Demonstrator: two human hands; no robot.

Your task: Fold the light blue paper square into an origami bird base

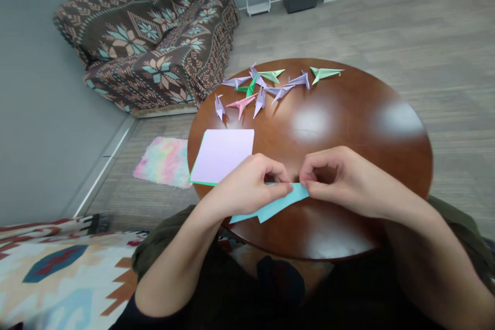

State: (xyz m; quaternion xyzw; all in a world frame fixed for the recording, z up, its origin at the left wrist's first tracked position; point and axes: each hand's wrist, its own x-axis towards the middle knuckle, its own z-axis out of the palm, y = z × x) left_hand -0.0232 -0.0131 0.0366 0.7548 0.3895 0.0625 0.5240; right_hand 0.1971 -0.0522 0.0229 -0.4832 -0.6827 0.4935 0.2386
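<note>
Left hand and right hand held a folded sheet of pale blue paper over the near part of the round wooden desk, fingers pinched closed on its upper edge, the hands nearly touching. A square of lilac paper lay over a green sheet just beside the left hand; lilac, green and pink origami figures lay clustered farther across the desk.

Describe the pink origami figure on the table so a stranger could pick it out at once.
On the round wooden table, a cluster of origami figures lies at the far side, beyond the square lilac paper. The pink figure is the only pink one among lavender and green neighbours.
</note>
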